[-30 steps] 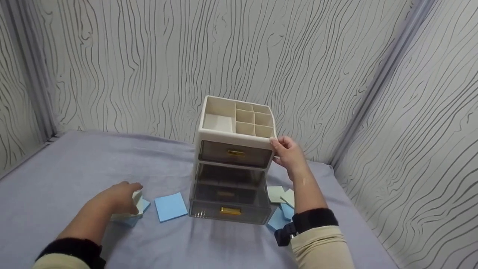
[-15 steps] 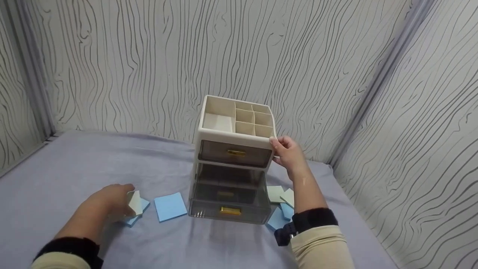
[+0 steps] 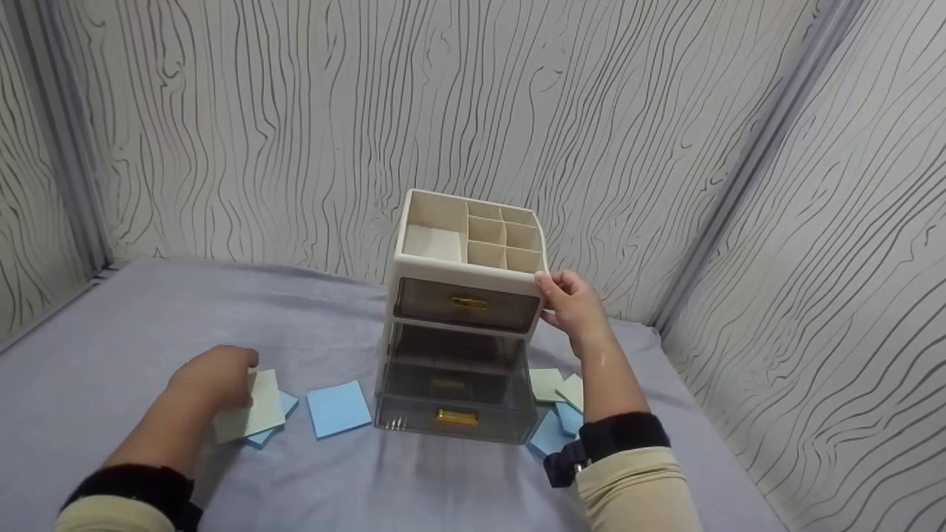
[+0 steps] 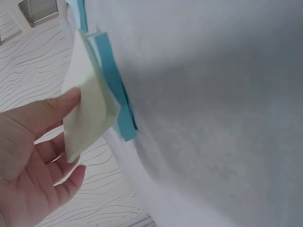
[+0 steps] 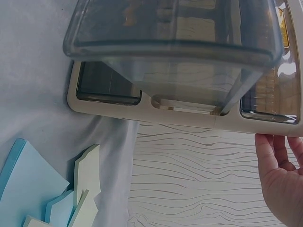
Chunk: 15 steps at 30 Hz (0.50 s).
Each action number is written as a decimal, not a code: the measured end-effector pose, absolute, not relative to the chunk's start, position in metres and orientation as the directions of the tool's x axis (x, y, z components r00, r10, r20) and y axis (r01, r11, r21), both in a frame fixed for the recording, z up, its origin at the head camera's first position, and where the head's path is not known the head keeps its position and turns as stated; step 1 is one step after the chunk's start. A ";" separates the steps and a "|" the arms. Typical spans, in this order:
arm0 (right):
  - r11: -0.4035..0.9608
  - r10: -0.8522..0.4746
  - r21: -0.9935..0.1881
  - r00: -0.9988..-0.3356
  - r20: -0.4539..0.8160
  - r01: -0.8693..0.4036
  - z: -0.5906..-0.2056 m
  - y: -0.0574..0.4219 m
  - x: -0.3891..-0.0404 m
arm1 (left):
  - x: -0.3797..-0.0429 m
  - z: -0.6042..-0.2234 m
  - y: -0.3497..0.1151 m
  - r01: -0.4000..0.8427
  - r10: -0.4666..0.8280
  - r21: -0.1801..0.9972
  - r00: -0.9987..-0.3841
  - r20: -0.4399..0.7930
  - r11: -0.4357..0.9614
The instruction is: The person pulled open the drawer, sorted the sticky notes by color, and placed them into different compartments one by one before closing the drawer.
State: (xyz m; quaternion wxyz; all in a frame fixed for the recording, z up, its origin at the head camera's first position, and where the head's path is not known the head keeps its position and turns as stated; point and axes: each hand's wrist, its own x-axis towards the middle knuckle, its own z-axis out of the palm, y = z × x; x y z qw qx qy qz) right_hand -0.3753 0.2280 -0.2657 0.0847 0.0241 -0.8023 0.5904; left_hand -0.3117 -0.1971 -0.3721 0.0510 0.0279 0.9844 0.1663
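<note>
My left hand (image 3: 214,377) pinches a pale green sticky note pad (image 3: 259,417) between thumb and fingers; the thumb (image 4: 68,99) lies on its face in the left wrist view. Below that pad, blue sticky note pads (image 4: 116,80) lie on the cloth, partly covered. With thumb and fingertips at its upper right edge, my right hand (image 3: 576,310) holds a cream desk organizer (image 3: 473,271) with smoky see-through drawers. The middle drawer (image 5: 170,52) is pulled out, while the top drawer (image 3: 432,299) is closed. No paper shows in the organizer's top compartments.
A single blue pad (image 3: 338,408) lies left of the organizer. To its right are more pads, pale green (image 3: 545,384) and blue (image 3: 548,434), partly hidden by my forearm. Lavender cloth (image 3: 185,310) covers the table; wood-grain patterned walls (image 3: 295,133) stand behind and beside it.
My left hand has shifted slightly left and up, and more of the pale green pad now shows in its grip. The right hand and organizer stay as they were.
</note>
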 end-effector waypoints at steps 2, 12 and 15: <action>0.302 0.062 -0.944 -0.985 0.161 -0.135 -0.266 0.228 -0.375 | -0.312 -0.369 -0.199 0.048 0.084 0.344 -0.992 -0.090 0.938; 0.304 0.062 -0.946 -0.988 0.140 -0.115 -0.266 0.228 -0.378 | -0.311 -0.350 -0.192 0.141 0.165 0.401 -0.986 -0.024 0.905; 0.289 0.064 -0.951 -0.989 0.137 -0.113 -0.266 0.228 -0.378 | -0.311 -0.341 -0.187 0.164 0.176 0.413 -0.984 0.008 0.896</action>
